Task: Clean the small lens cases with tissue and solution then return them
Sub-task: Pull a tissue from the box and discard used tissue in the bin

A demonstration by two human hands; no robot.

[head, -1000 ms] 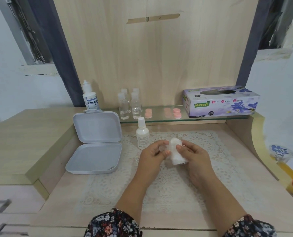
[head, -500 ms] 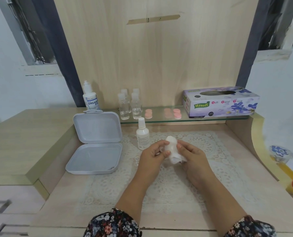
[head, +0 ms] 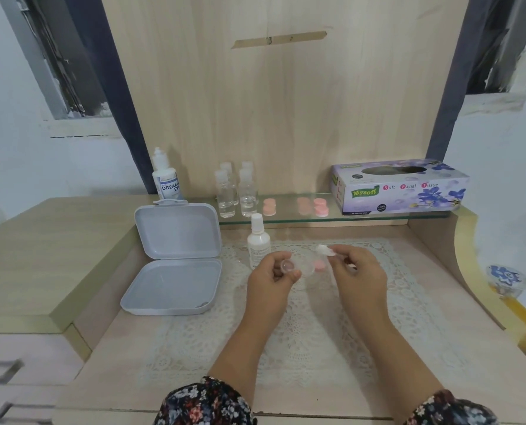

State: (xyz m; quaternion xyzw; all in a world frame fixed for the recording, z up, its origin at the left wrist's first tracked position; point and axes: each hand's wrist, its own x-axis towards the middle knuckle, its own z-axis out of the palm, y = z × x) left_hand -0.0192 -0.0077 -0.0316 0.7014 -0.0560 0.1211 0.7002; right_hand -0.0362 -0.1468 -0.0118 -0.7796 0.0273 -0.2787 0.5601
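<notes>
Left hand [head: 272,277] pinches a clear lens case [head: 297,266] (double-cupped), right hand [head: 352,268] pinching crumpled tissue [head: 324,250].

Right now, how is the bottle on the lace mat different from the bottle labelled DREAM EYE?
The bottle on the lace mat stands low on the mat, beside the left hand; the DREAM EYE bottle stands higher, behind the open grey box. The DREAM EYE bottle shows bold dark lettering; the mat bottle only faint print. Both are white, upright, capped.
</notes>
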